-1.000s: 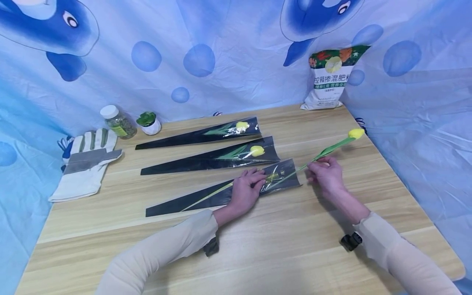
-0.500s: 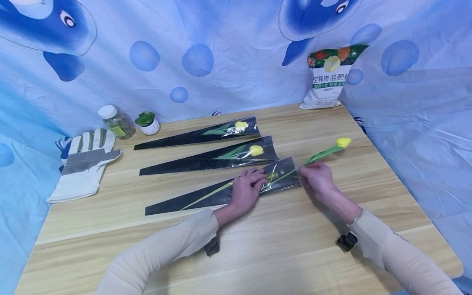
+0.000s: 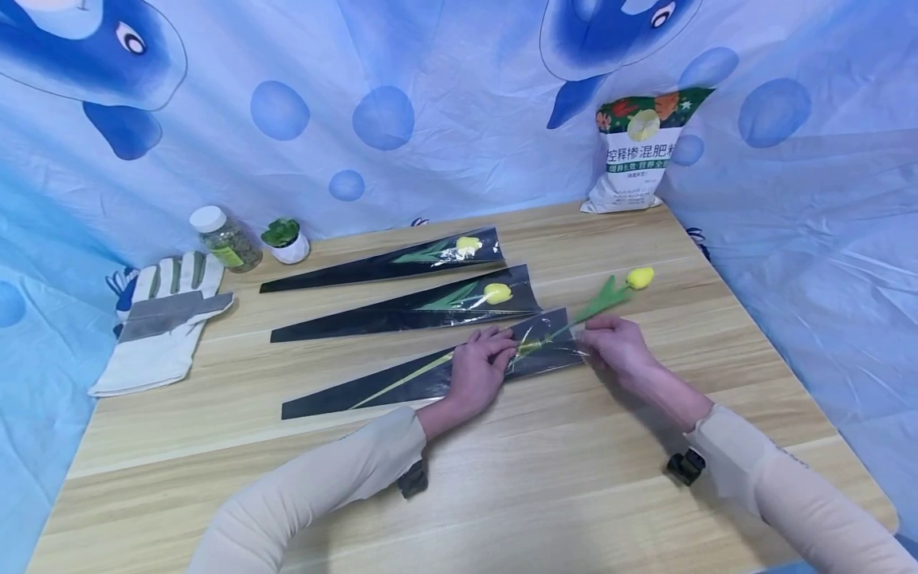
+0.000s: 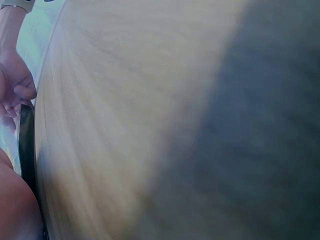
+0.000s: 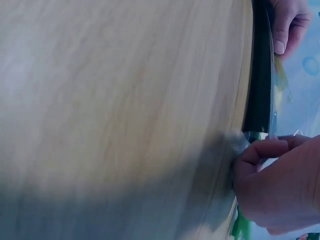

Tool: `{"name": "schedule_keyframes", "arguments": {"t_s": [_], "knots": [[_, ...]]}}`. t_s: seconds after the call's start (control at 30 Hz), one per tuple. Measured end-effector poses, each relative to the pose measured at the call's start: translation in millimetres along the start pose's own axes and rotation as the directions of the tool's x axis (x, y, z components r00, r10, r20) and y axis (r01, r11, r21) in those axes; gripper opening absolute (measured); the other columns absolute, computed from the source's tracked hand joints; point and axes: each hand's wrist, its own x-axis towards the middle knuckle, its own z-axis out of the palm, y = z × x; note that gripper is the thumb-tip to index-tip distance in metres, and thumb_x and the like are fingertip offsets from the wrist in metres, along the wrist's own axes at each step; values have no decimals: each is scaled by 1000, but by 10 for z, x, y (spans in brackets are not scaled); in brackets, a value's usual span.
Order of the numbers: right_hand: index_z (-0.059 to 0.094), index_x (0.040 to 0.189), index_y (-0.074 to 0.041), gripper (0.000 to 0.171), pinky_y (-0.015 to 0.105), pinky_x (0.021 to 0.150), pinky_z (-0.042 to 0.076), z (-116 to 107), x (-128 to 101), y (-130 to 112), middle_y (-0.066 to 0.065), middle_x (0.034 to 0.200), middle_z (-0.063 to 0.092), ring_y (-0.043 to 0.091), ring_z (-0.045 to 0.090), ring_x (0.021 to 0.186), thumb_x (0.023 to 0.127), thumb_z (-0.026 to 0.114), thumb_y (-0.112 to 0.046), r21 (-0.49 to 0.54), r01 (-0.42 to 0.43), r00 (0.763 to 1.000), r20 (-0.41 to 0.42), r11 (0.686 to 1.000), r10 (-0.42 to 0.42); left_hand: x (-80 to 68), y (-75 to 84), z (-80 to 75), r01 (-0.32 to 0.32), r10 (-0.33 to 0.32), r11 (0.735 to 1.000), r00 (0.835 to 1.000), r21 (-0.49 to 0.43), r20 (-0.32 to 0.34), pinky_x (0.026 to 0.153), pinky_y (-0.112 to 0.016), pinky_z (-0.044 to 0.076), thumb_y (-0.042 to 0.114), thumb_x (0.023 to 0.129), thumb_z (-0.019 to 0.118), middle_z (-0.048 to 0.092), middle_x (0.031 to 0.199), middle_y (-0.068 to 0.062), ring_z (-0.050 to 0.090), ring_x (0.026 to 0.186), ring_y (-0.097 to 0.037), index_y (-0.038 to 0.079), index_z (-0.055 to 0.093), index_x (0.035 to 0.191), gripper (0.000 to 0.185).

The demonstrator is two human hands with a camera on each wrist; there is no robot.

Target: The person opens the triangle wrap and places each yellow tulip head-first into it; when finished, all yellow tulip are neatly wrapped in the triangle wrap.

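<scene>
In the head view, the nearest black and clear flower sleeve (image 3: 402, 384) lies slanted on the table. My left hand (image 3: 476, 373) grips its middle, thumb and fingers bent; whether it also pinches the stem inside is hidden. At the wide end, my right hand (image 3: 618, 349) pinches the clear edge, also visible in the right wrist view. A yellow tulip (image 3: 641, 277) points out to the upper right, its leaves (image 3: 604, 300) outside the sleeve and its stem running inside. The left wrist view catches the right hand (image 4: 17, 80) and a strip of black sleeve (image 4: 26, 145).
Two more sleeves, the middle one (image 3: 358, 321) and the far one (image 3: 344, 271), each hold a yellow tulip. Work gloves (image 3: 161, 319), a jar (image 3: 228, 239) and a small potted plant (image 3: 287, 241) stand or lie leftward. A fertilizer bag (image 3: 631, 155) leans at the back right.
The tulip has moved left, its stem further into the near sleeve and its leaves spread. My right hand went left from the stem to the sleeve's edge. The left hand stays put.
</scene>
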Motion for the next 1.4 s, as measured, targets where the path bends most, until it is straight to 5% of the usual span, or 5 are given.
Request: {"name": "schedule_keyframes", "arguments": {"t_s": [0.23, 0.53, 0.7, 1.1, 1.4], "knots": [[60, 116, 13, 28, 21, 58, 50, -297, -11, -40, 15, 91, 66, 11, 58, 71, 94, 65, -3, -315, 267, 963, 41, 911, -268, -5, -11, 3, 18, -18, 1000, 1000, 25, 8, 107, -48, 41, 1, 85, 77, 72, 111, -12, 64, 115, -34, 0, 78, 95, 11], [71, 91, 2, 12, 47, 63, 49, -895, 354, -178, 16, 84, 66, 34, 60, 74, 81, 70, 10, -769, 590, 636, 253, 247, -729, -13, -25, -20, 2, -1, 999, 1000, 52, -9, 104, -48, 44, 1, 84, 78, 73, 109, -12, 66, 112, -33, -1, 78, 95, 11], [74, 90, -4, 22, 54, 68, 38, -972, 517, -241, 16, 91, 70, 42, 57, 80, 75, 74, 12, -803, 594, 563, 377, 43, -735, -17, -28, -18, -5, 6, 999, 1000, 51, -11, 103, -49, 45, 1, 84, 78, 73, 108, -13, 66, 112, -34, -1, 78, 94, 10], [78, 98, -9, 27, 55, 73, 28, -992, 733, -319, 16, 103, 67, 42, 47, 93, 80, 72, 10, -824, 567, 682, 460, 13, -568, 0, -9, -10, -1, 1, 999, 1000, 45, -4, 105, -47, 44, -1, 83, 78, 73, 108, -12, 66, 112, -33, 1, 79, 93, 10], [78, 92, -8, 26, 56, 72, 29, -983, 824, -259, 15, 97, 68, 42, 48, 90, 76, 72, 13, -798, 602, 638, 491, -12, -594, 14, -19, -4, 1, -1, 999, 1000, 44, 2, 105, -48, 43, -1, 83, 78, 73, 108, -12, 66, 112, -33, 0, 78, 94, 11]]}}
